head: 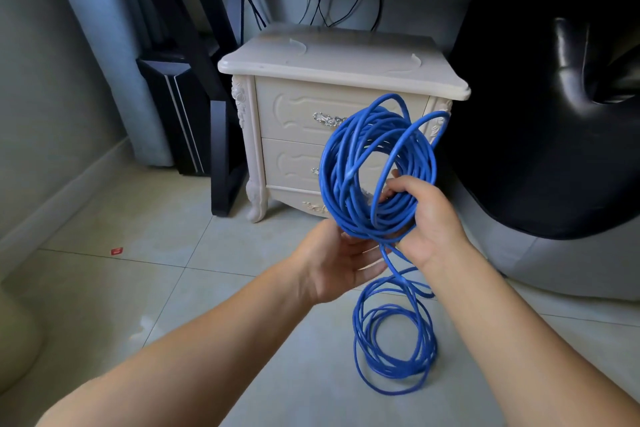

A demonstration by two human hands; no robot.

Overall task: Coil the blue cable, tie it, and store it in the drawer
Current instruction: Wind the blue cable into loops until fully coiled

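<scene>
Head view: blue cable (pixel 377 163) half coiled, held up in front of the nightstand (pixel 329 59).
The right hand (pixel 426 218) grips the coil, fingers curled through it. The left hand (pixel 341 260) cups beneath, and I can't tell its grasp. Loose loops lie on the floor (pixel 242 288), and the coil hides the lower drawer (pixel 294 163) handle.

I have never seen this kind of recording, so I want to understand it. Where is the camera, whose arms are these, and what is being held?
There is no machine here. A person wears one camera on the head, and it looks down at their own arms. The right hand grips a coiled bundle of the blue cable. The left hand touches the bundle from below with relaxed fingers. The rest of the cable lies in loose loops on the tiled floor. Behind stands a white nightstand with two drawers, both shut.
</scene>
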